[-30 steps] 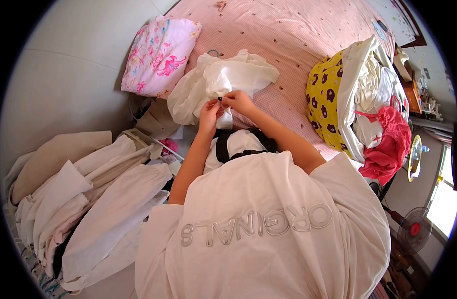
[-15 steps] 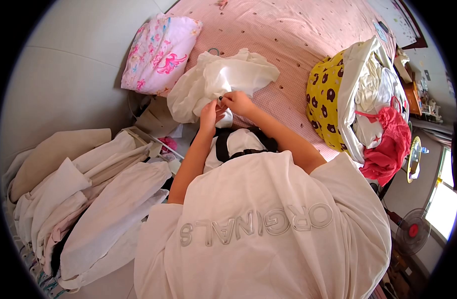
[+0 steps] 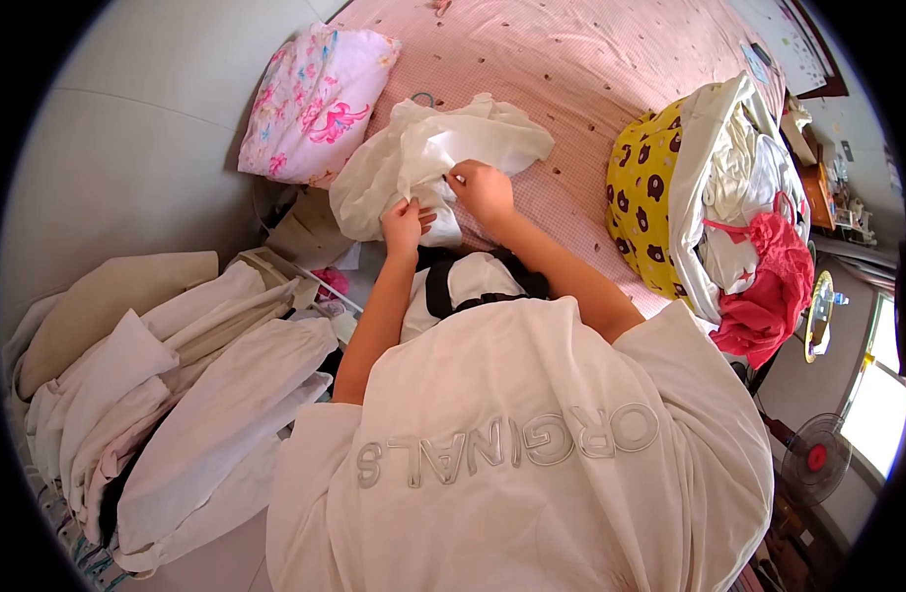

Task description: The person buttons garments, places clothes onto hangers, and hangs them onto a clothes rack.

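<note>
A crumpled white garment (image 3: 473, 138) lies on the near edge of the pink bed, with a bluish hanger hook (image 3: 422, 99) showing at its far side. My left hand (image 3: 404, 225) pinches the garment's near left part between thumb and fingers. Just right of it and a little higher, my right hand (image 3: 483, 191) is closed over the cloth, thumb and forefinger together at a small dark item (image 3: 447, 179). Whether that item is a button or something else is too small to tell.
A floral pillow (image 3: 320, 107) lies left on the bed (image 3: 571, 59). On the right stands a yellow bear-print basket (image 3: 642, 187) heaped with clothes, a red garment (image 3: 769, 286) hanging out. White clothes (image 3: 226, 414) hang at the lower left. A fan (image 3: 816, 458) is at far right.
My hands have moved apart: the right one rose slightly up and right with the small dark item, the left one shifted down and left. The garment's near part shifted slightly.
</note>
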`<state>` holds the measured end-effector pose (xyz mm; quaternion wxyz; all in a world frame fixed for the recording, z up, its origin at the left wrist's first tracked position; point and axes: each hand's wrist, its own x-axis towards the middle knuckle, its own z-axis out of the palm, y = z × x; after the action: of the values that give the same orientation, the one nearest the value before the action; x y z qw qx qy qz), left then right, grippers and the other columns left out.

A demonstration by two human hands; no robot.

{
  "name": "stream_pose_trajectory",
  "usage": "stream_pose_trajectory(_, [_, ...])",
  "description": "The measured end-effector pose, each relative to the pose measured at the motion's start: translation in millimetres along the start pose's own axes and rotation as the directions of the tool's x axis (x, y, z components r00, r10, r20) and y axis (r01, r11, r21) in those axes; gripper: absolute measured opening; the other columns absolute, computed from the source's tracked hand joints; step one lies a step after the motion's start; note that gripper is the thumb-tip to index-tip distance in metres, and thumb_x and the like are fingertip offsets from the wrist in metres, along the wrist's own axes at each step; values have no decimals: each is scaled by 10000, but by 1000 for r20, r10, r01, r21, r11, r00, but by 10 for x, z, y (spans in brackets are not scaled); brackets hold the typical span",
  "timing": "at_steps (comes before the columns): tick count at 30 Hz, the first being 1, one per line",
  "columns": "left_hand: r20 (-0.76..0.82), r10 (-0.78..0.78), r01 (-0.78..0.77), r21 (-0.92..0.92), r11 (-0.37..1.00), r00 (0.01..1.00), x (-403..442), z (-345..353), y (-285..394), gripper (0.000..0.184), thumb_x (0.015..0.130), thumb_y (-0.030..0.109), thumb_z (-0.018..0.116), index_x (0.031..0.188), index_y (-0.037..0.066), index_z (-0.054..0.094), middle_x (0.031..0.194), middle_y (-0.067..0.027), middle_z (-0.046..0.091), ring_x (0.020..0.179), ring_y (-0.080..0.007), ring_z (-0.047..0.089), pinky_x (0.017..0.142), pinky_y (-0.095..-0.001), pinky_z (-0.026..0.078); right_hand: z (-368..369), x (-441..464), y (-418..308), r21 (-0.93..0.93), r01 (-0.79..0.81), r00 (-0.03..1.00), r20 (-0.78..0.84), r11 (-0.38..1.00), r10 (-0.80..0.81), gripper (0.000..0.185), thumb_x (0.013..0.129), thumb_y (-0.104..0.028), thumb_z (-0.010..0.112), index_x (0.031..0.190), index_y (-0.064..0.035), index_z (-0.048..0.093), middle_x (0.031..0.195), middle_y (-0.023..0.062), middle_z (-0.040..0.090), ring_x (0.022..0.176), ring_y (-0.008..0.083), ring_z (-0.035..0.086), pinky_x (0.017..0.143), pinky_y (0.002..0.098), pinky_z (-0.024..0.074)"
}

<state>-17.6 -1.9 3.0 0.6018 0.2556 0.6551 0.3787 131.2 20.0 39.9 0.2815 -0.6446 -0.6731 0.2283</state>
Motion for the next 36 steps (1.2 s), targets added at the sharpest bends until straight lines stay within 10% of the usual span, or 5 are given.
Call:
stream_pose_trajectory(7, [94, 392, -376, 546, 749, 915, 263, -182, -193, 86, 792, 87, 532, 770, 14, 571, 746, -99, 638, 602, -139, 624, 515, -262, 465, 117, 7, 117, 59, -10, 995, 98, 998, 4, 120, 772, -161, 587, 802, -56, 638, 858, 85, 646, 597, 224, 610, 580, 311, 484])
stream_pose_trajectory(13, [197, 539, -560, 478, 676, 819, -105, -147, 135, 234, 712, 10, 546, 941, -4, 595, 745, -73, 630, 658, -109, 609, 601, -232, 453, 221, -30, 105, 781, -318, 933, 360, 538, 28, 115, 853, -36, 468, 919, 52, 500, 854, 131, 630, 562, 134, 582, 523, 256, 477])
stream_pose_trajectory(22, [44, 692, -650, 389, 653, 721, -172, -70, 331, 360, 705, 9, 546, 1063, 21, 584, 721, -109, 623, 642, -148, 608, 597, -267, 462, 327, -35, 163, 738, -280, 921, 387, 614, -45, 133, 855, -70, 463, 938, 32, 487, 716, 78, 590, 484, 117, 528, 477, 252, 444])
stream_pose_trajectory(25, [-18, 662, -579, 466, 669, 750, -97, -192, 561, 413, 712, 15, 550, 1125, 20, 558, 727, -70, 623, 624, -98, 572, 599, -246, 458, 208, -56, 98, 644, -258, 923, 385, 720, -14, 133, 845, -79, 475, 923, 25, 501, 673, 76, 579, 478, 114, 531, 460, 259, 437])
stream_pose_trajectory(36, [-51, 236, -241, -179, 954, 970, 177, -249, 348, 254, 770, 59, 594, 1010, -19, 554, 816, -52, 600, 672, -113, 567, 584, -226, 454, 132, -79, 65, 638, -226, 874, 466, 736, -136, 142, 819, -88, 525, 896, 29, 549, 664, 72, 593, 472, 112, 531, 450, 245, 437])
